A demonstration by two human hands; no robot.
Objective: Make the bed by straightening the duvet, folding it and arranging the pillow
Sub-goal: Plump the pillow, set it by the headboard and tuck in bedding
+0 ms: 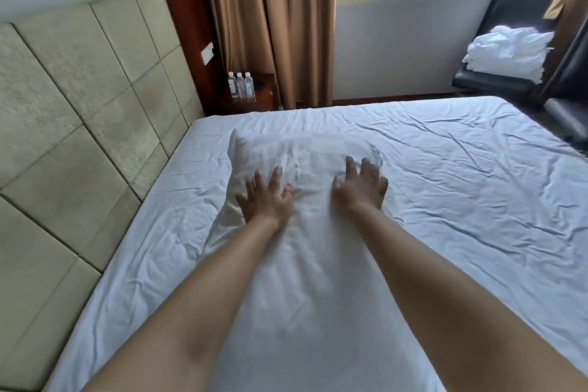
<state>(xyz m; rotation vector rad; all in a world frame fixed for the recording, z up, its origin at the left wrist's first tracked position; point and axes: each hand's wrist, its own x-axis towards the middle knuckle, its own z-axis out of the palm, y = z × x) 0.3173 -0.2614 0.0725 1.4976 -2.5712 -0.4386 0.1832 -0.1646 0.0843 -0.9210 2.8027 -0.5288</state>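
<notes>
A white pillow [305,251] lies lengthwise on the bed's white sheet [461,188], running from near my body toward the far side. My left hand [265,199] presses flat on the pillow's far left part with fingers spread. Spread the same way, my right hand [361,188] presses on the far right part. Both arms reach straight forward over the pillow. A folded white heap, perhaps the duvet [509,49], sits on a dark chair at the upper right.
A padded beige headboard [73,111] runs along the left. Three water bottles [241,85] stand on a wooden nightstand beyond the bed's far corner. Brown curtains [270,19] hang beside a window. The black chair [496,83] stands past the bed's right end.
</notes>
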